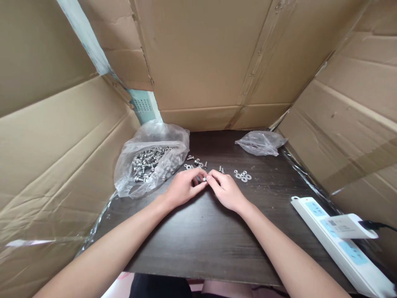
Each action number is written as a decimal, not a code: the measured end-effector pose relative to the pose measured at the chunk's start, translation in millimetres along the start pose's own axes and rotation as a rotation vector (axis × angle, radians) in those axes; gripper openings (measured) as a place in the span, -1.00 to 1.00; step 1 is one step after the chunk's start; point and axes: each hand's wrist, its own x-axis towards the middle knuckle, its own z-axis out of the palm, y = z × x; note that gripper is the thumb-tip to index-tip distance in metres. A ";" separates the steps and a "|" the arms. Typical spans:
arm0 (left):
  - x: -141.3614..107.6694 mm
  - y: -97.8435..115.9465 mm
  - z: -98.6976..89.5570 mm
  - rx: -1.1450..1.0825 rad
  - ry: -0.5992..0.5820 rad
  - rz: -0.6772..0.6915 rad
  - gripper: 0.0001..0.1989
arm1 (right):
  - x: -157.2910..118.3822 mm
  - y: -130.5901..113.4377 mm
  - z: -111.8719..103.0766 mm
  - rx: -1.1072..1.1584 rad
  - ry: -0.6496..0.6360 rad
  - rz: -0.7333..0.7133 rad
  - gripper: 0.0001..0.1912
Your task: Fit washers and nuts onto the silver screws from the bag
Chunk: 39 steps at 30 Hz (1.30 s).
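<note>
My left hand (185,186) and my right hand (226,189) meet over the middle of the dark table. Between their fingertips is a small metal bolt (204,179), mostly covered by the fingers. Both hands are closed in a pinch on it. Just beyond them lie loose screws (221,169), with more small hardware (197,162) behind the left fingers. Right of my right hand, several flat washers (244,179) and nuts (243,173) form a small cluster.
A clear plastic bag (124,174) full of bolts stands open at the left. Another clear bag (262,142) lies at the back right. A white power strip (328,244) with a plugged-in adapter (350,227) runs along the right. Cardboard walls (211,54) enclose the table (186,244).
</note>
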 end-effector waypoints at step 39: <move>-0.9 2.6 -0.8 -0.010 -0.006 -0.016 -0.87 | 0.7 -1.2 0.3 0.050 -0.001 -0.011 -0.66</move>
